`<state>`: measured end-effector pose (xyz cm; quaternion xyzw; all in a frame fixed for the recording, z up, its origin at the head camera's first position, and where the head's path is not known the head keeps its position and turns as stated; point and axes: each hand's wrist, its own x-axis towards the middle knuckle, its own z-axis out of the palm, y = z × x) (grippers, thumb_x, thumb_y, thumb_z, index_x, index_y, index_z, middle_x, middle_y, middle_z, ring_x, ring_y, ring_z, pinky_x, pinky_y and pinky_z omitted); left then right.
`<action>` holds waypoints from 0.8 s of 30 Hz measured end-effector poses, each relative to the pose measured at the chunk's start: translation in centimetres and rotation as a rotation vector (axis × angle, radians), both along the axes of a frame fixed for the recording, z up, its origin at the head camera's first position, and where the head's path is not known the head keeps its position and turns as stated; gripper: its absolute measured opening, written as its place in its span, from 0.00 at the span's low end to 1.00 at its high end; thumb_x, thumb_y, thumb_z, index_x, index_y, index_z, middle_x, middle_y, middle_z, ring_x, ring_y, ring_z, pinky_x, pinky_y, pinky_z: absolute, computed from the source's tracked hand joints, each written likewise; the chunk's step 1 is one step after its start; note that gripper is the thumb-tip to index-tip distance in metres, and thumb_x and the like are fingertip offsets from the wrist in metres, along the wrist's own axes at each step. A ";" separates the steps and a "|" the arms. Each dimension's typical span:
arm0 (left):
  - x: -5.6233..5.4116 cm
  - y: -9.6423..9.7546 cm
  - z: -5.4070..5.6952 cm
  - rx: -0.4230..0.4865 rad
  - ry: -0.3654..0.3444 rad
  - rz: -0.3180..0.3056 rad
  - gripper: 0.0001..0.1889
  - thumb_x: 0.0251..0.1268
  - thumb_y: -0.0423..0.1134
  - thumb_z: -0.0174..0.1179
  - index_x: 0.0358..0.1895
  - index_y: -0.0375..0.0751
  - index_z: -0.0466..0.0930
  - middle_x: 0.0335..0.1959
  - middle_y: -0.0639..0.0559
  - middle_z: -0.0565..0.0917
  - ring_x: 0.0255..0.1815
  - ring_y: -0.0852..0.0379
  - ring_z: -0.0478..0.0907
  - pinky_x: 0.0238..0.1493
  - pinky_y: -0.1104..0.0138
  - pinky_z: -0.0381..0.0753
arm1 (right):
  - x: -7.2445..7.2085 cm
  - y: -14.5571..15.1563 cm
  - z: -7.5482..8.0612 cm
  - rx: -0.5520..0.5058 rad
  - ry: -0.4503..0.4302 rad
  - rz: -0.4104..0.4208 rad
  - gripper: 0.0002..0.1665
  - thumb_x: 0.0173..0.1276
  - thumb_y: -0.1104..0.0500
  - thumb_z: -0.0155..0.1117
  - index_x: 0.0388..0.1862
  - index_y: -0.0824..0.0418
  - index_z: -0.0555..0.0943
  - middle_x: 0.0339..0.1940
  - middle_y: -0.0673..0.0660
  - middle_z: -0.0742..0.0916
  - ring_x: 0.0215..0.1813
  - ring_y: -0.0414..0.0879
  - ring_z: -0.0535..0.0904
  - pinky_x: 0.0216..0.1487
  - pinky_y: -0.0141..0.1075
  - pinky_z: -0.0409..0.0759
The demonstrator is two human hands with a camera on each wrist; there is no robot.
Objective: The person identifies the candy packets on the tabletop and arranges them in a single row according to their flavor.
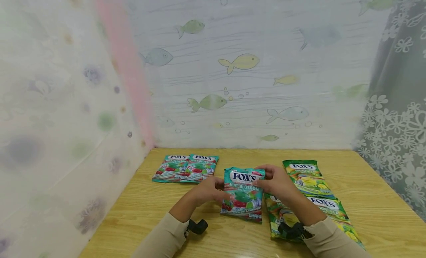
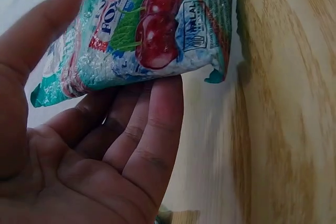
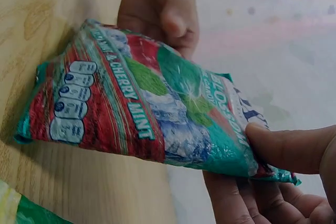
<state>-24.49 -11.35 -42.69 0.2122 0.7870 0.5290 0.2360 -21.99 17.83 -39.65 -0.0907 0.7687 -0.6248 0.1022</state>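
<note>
Both hands hold a teal candy bag printed FOX'S Mint Blossom (image 1: 244,204), tilted up over the table. On its left edge sits my left hand (image 1: 208,191); in the left wrist view the thumb reaches over the bag and the other fingers (image 2: 165,114) lie under it. My right hand (image 1: 277,182) pinches the upper right edge, thumb (image 3: 289,148) on the front and fingers behind, as the right wrist view shows. The bag's lower end, with its cherry mint print, hangs near the wood surface.
Two more teal bags (image 1: 201,168) lie overlapping at the back left of the wooden table (image 1: 159,210). Several green and yellow FOX'S bags (image 1: 307,180) lie on the right, partly under my right forearm. A fish-patterned curtain (image 1: 246,102) stands behind the table.
</note>
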 end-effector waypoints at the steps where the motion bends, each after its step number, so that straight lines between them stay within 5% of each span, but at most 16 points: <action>1: 0.0 0.0 0.0 -0.007 0.013 -0.008 0.14 0.64 0.44 0.73 0.32 0.41 0.78 0.30 0.50 0.79 0.32 0.48 0.81 0.33 0.59 0.82 | 0.0 0.0 0.0 -0.005 0.000 -0.002 0.35 0.70 0.61 0.72 0.74 0.63 0.72 0.43 0.59 0.90 0.38 0.49 0.83 0.40 0.45 0.83; 10: -0.2 -0.1 -0.3 -0.023 0.082 -0.011 0.14 0.64 0.39 0.73 0.28 0.41 0.76 0.25 0.52 0.78 0.25 0.58 0.72 0.28 0.65 0.74 | -0.1 0.1 -0.1 -0.013 0.013 0.013 0.37 0.70 0.57 0.73 0.75 0.61 0.72 0.56 0.63 0.88 0.46 0.50 0.86 0.47 0.45 0.85; 17: -0.1 0.0 -0.2 0.003 0.064 0.012 0.12 0.64 0.37 0.73 0.30 0.41 0.77 0.27 0.52 0.79 0.28 0.57 0.75 0.32 0.62 0.78 | -0.1 0.0 -0.3 0.018 0.011 0.008 0.41 0.69 0.54 0.74 0.77 0.62 0.70 0.66 0.66 0.82 0.55 0.51 0.85 0.53 0.47 0.87; 24: -0.1 -0.1 -0.1 0.023 0.017 0.043 0.13 0.65 0.37 0.73 0.31 0.42 0.74 0.31 0.52 0.76 0.32 0.56 0.75 0.38 0.59 0.81 | -0.2 -0.3 -1.1 0.069 -0.055 0.074 0.36 0.65 0.50 0.78 0.66 0.65 0.75 0.52 0.62 0.86 0.46 0.53 0.85 0.47 0.48 0.86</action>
